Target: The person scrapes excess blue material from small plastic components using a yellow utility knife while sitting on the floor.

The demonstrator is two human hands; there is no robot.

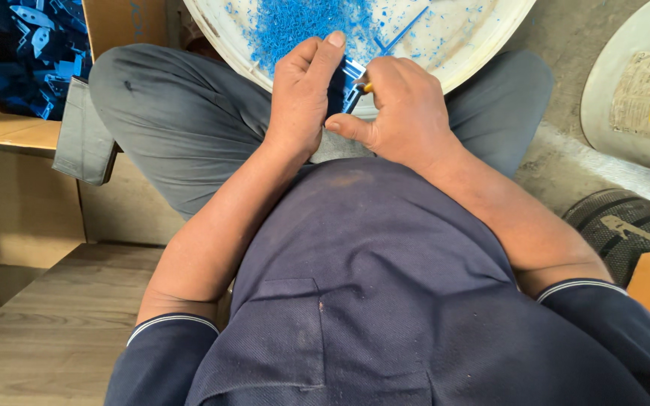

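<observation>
Concrete floor (566, 162) lies under a seated person with a white bucket (483, 53) held between the knees. Just over the bucket's near rim, the left hand (302, 94) is curled around a small blue plastic part (351, 79), thumb stretched up along it. Touching it from the right, the right hand (404, 109) is closed on a yellow-tipped tool (368, 87) set against the same part. Inside the bucket, beyond the hands, sits a heap of blue shavings (295, 26). Far left of the bucket, a cardboard box (9, 131) holds more blue parts (28, 56). Right of the bucket stands 1 pale drum (633, 98).
</observation>
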